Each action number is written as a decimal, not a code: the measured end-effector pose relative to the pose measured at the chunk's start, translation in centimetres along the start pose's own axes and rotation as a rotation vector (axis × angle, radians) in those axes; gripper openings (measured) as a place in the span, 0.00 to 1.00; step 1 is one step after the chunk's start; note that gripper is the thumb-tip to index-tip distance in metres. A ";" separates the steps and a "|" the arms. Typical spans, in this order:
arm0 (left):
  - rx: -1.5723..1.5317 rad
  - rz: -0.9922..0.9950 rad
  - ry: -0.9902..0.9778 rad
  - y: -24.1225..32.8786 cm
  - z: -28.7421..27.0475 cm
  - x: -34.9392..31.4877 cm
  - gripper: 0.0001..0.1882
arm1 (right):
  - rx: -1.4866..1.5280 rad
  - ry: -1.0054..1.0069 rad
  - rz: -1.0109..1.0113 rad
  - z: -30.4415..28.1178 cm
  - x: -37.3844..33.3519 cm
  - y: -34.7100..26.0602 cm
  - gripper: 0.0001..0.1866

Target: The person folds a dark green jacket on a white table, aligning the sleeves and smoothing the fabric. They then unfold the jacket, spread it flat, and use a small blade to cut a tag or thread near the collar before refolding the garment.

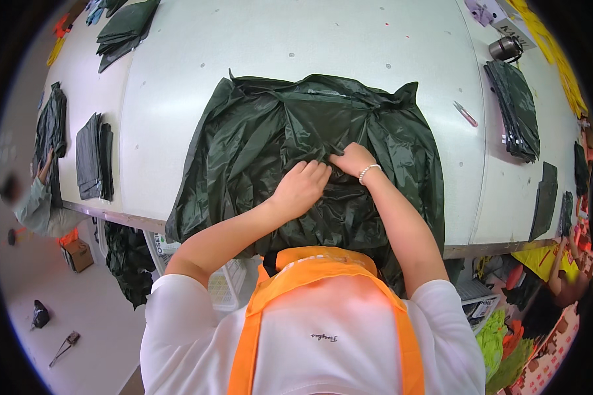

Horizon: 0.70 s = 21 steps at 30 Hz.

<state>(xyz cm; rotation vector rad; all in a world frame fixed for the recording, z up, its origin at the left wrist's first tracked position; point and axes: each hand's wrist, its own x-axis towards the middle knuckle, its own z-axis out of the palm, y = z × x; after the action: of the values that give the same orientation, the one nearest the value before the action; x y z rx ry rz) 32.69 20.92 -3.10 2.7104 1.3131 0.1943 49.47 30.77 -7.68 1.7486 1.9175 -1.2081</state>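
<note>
A shiny dark green garment (244,151), thin like a raincoat, lies spread and wrinkled on the white table in front of me, its lower part hanging toward my lap. My left hand (303,187) rests on its middle, back up, fingers stretched out over the fabric; its thumb is hidden. Just to the right, my right hand (354,161), with a beaded bracelet on the wrist, pinches a fold of the garment between thumb and fingers. The two hands are close together but apart.
Folded dark green garments lie in stacks at the left (93,158), far left (128,29) and right (512,108). Small red-handled snips (466,114) lie right of my garment. A metal cup (505,48) stands far right. Another person (39,204) works at the left.
</note>
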 end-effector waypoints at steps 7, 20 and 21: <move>-0.521 -0.222 0.164 -4.3 4.9 -0.8 0.19 | -0.201 0.802 -0.780 0.8 -6.7 -1.1 0.16; -0.252 -0.054 0.224 -4.0 2.8 1.4 0.17 | 0.174 0.328 -0.283 0.5 0.6 -1.3 0.09; -0.263 -0.057 0.280 -4.5 3.6 1.3 0.15 | 0.178 0.341 -0.277 0.4 0.2 -1.7 0.10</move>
<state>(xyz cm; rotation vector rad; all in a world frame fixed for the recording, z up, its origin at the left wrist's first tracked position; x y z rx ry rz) 30.68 24.52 -7.27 2.4860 1.3208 0.7102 47.73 30.80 -7.39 1.9308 2.3789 -1.2706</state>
